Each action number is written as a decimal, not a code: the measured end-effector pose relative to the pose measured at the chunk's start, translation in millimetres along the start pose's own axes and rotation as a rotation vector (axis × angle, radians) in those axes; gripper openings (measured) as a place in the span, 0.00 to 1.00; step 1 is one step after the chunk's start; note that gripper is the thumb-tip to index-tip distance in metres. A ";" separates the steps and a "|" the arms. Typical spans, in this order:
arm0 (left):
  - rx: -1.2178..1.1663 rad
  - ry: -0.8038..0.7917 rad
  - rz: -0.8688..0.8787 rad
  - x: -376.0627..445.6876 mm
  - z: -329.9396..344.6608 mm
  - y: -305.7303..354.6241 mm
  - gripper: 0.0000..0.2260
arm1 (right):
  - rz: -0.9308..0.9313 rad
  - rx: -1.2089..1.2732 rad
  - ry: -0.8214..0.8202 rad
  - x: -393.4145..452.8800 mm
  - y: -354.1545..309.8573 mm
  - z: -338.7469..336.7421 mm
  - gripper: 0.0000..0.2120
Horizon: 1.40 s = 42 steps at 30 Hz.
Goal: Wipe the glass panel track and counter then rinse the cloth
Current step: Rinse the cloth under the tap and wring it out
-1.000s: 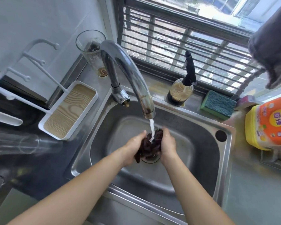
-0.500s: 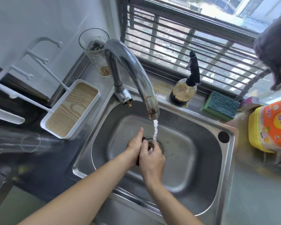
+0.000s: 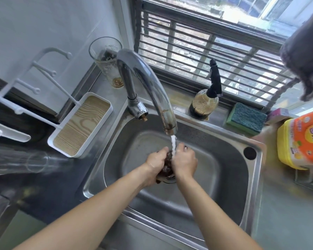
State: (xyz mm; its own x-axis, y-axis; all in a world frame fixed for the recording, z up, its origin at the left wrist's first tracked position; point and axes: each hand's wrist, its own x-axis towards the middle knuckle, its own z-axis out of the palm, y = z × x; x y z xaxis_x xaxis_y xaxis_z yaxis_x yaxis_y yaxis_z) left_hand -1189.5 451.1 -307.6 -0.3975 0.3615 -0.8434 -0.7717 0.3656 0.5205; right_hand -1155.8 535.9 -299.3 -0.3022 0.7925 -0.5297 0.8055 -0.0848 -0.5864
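Observation:
A dark brown cloth (image 3: 167,164) is bunched between my two hands over the drain of the steel sink (image 3: 229,177). My left hand (image 3: 154,164) grips its left side and my right hand (image 3: 184,162) presses it from the right. Most of the cloth is hidden by my palms. A white stream of water (image 3: 173,145) runs from the curved chrome faucet (image 3: 150,83) onto the cloth between my hands.
A white rack with a wood-grain tray (image 3: 81,126) stands left of the sink. A drinking glass (image 3: 107,60) is at the back corner. A soap bottle (image 3: 207,98), a green sponge (image 3: 246,118) and a yellow-orange detergent jug (image 3: 302,141) line the window side. A grey towel (image 3: 305,49) hangs top right.
Half a second ago my hands were stacked close on the cloth, left of the stream. They have shifted under the stream and now hold the cloth side by side.

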 end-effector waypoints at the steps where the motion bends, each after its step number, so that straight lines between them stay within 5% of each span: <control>1: -0.012 -0.024 0.006 -1.4 3.1 0.0 0.19 | 0.075 0.032 -0.008 8.7 -0.9 -2.1 0.20; 4: -0.113 0.007 0.025 7.5 -2.1 -1.9 0.14 | 0.216 0.199 -0.028 17.4 -0.9 -2.4 0.22; 9: -0.082 -0.019 -0.151 8.5 -23.8 -1.6 0.31 | 0.253 0.537 -0.191 11.1 19.2 -6.2 0.17; 13: -0.082 0.072 -0.010 12.4 -23.7 3.3 0.18 | 0.126 0.329 -0.120 5.1 41.8 -0.1 0.15; 19: -0.165 0.147 -0.043 13.5 -2.7 0.4 0.20 | -0.340 0.108 0.038 -52.7 30.9 17.0 0.13; 24: -0.046 0.081 -0.018 10.6 13.3 -8.0 0.18 | 0.105 0.154 0.028 8.9 8.1 1.1 0.19; 30: -0.162 0.188 -0.023 17.1 -3.6 12.1 0.12 | -0.260 0.176 -0.046 -59.9 13.6 12.1 0.14; 34: 0.034 0.038 -0.019 4.8 -2.0 -4.0 0.16 | -0.054 0.037 0.006 -7.2 16.4 9.0 0.18; 36: 0.016 -0.010 0.030 4.1 -3.5 -1.9 0.17 | 0.091 0.146 -0.076 11.5 17.0 7.6 0.16; 40: -0.259 -0.148 -0.019 1.6 -8.4 12.2 0.42 | 0.324 0.589 -0.472 9.7 24.5 2.4 0.14; 42: -0.287 -0.200 -0.017 -0.8 -9.6 10.0 0.46 | 0.347 0.656 -0.591 7.6 29.4 2.2 0.19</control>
State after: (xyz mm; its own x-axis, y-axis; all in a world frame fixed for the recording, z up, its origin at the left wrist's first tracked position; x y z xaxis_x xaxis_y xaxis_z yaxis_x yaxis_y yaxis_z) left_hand -1201.6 446.2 -303.0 -0.2997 0.5289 -0.7940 -0.8970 0.1272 0.4233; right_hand -1135.6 538.1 -322.0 -0.4539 0.2407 -0.8579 0.5060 -0.7229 -0.4705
